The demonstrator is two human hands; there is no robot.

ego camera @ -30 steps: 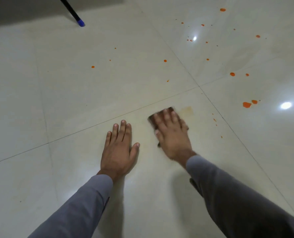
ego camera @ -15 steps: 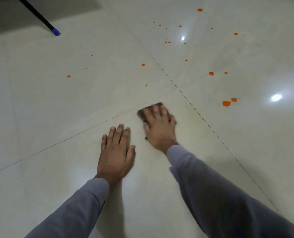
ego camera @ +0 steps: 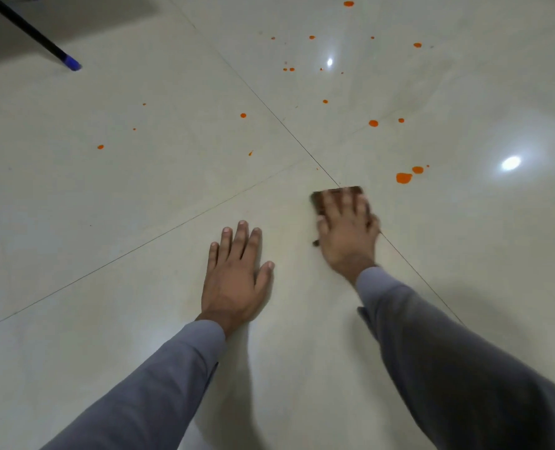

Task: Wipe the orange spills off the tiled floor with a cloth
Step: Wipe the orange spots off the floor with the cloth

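Observation:
My right hand (ego camera: 347, 230) presses flat on a dark brown cloth (ego camera: 336, 192) on the pale tiled floor (ego camera: 140, 196), fingers spread and blurred; most of the cloth is hidden under the hand. My left hand (ego camera: 237, 274) rests flat on the floor to its left, fingers straight. The biggest orange spill (ego camera: 403, 178) lies just beyond and right of the cloth, with a smaller blob (ego camera: 417, 169) beside it. Several orange drops (ego camera: 373, 123) dot the tiles farther off, some to the left (ego camera: 100, 147).
A black pole with a blue tip (ego camera: 71, 64) slants down to the floor at the far left. Grout lines (ego camera: 269, 108) cross just ahead of the cloth. Bright light reflections (ego camera: 510, 163) shine on the glossy tiles at right.
My right hand has slid the cloth from left to right, past the grout line, closer to the big orange spill. The left hand stays planted on the floor.

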